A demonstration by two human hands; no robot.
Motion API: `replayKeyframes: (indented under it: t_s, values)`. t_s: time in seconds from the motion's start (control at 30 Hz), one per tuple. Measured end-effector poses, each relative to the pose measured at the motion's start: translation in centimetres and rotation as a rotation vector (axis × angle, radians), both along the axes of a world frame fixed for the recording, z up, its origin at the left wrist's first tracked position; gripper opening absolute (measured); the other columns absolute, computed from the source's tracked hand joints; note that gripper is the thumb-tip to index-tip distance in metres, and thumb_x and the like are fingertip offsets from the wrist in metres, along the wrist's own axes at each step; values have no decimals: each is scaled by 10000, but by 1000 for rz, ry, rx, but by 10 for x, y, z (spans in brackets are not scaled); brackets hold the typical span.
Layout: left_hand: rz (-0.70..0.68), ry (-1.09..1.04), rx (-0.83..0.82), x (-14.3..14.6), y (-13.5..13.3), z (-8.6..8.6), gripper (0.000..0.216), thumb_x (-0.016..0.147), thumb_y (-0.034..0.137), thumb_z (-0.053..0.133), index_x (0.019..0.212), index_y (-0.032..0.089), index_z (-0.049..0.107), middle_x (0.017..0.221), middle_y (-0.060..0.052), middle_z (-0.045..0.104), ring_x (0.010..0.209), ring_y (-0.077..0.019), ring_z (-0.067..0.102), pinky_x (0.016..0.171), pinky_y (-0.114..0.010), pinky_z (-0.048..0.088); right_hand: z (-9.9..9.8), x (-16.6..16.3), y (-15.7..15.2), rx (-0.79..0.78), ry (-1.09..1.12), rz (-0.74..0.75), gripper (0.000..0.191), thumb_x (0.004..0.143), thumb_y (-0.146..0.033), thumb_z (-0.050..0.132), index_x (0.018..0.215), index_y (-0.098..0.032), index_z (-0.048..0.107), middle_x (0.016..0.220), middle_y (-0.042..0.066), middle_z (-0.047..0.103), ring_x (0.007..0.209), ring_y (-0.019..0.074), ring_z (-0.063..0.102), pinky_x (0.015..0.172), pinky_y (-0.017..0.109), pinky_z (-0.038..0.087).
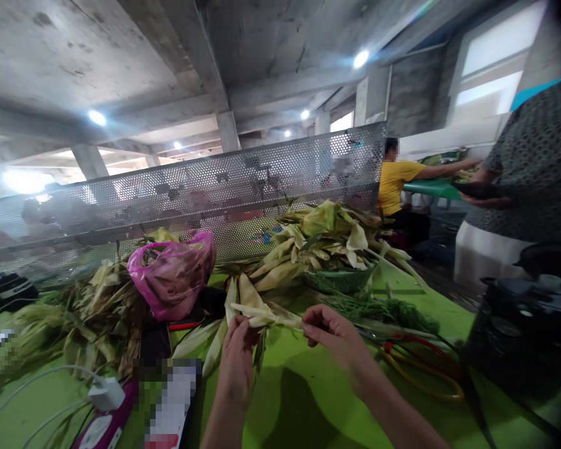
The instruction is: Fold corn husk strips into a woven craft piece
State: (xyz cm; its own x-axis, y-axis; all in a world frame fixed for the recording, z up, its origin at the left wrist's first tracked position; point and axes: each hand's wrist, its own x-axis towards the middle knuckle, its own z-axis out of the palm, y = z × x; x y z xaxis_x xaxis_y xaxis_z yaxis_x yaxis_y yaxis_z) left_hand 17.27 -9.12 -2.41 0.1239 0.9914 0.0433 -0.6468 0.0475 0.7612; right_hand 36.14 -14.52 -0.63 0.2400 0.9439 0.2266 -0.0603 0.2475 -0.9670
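Note:
Pale corn husk strips (266, 315) stretch between my two hands above the green tabletop. My left hand (240, 343) is closed on the husk bundle, its fingertips pinching near the crossing of the strips. The far right end of the husk is pinched by my right hand (331, 337), thumb against the fingers. Just beyond, loose husks lead back to a big heap of corn husks (327, 231) piled over a green basket (341, 279). Part of the strips is hidden behind my left fingers.
At left stand a pink plastic bag (172, 274) and dried husks (103, 312). Nearer are a phone (175, 399) and a power strip (105, 424). Yellow-handled scissors (421, 374), green string (388, 312) and a black pot-like appliance (528, 330) lie right. Two people are beyond; perforated panel behind.

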Motion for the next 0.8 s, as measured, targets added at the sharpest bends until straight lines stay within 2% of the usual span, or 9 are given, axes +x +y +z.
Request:
replayKeyframes:
  t_s: [0.1, 0.2, 0.33, 0.43, 0.53, 0.63, 0.73, 0.8]
  values:
    - [-53, -132, -37, -5, 1, 4, 197, 733, 322, 775, 805, 191, 648, 949, -42, 742, 930, -188, 688, 878, -306, 514, 3, -2, -2, -15, 46, 5, 182, 701, -325, 740, 778, -208, 624, 666, -27, 566, 634, 138, 507, 582, 262, 413]
    - [-162, -202, -40, -5, 0, 7, 189, 733, 317, 775, 791, 180, 660, 967, -87, 762, 926, -229, 705, 846, -360, 543, 5, -8, -4, -75, 104, 97, 270, 670, -363, 785, 817, -203, 625, 662, -27, 592, 637, 142, 528, 593, 266, 426]
    - [-202, -238, -141, 2, -4, 8, 137, 764, 278, 742, 814, 167, 681, 965, -106, 768, 862, -220, 718, 783, -335, 554, 5, -17, -8, -183, 175, 257, 339, 733, -497, 738, 773, -189, 602, 715, 12, 669, 631, 149, 600, 615, 279, 427]
    - [-208, -268, -154, 6, -6, 9, 115, 793, 271, 709, 805, 161, 675, 983, -108, 760, 909, -215, 706, 827, -323, 537, -1, -26, -11, -315, 149, 327, 466, 793, -628, 624, 717, -168, 617, 697, 52, 693, 576, 153, 610, 586, 282, 411]
    - [-235, -237, -120, 7, -8, 11, 141, 782, 304, 713, 808, 176, 659, 951, -76, 753, 902, -201, 692, 844, -309, 517, -9, -35, -10, -361, 222, 406, 508, 779, -671, 621, 811, -167, 673, 744, 58, 705, 587, 149, 602, 565, 268, 404]
    - [-266, -137, -51, 5, -13, 16, 176, 740, 314, 729, 741, 186, 608, 904, -56, 732, 874, -200, 669, 816, -304, 501, -14, -37, -3, -279, 400, 333, 404, 723, -559, 756, 901, -203, 690, 822, 20, 696, 618, 117, 568, 558, 229, 395]
    - [-267, 68, 38, 2, -17, 18, 136, 713, 243, 684, 686, 179, 567, 841, -39, 688, 800, -172, 626, 731, -259, 465, -12, -29, 1, -215, 473, 188, 340, 633, -414, 864, 845, -205, 699, 757, -21, 648, 583, 82, 506, 540, 196, 370]
    - [-270, 246, 76, 2, -17, 17, 93, 706, 222, 645, 687, 174, 568, 764, -16, 640, 683, -133, 562, 640, -231, 410, -9, -24, 0, -172, 469, 149, 312, 623, -379, 870, 810, -193, 703, 736, -21, 626, 593, 85, 498, 555, 199, 381]
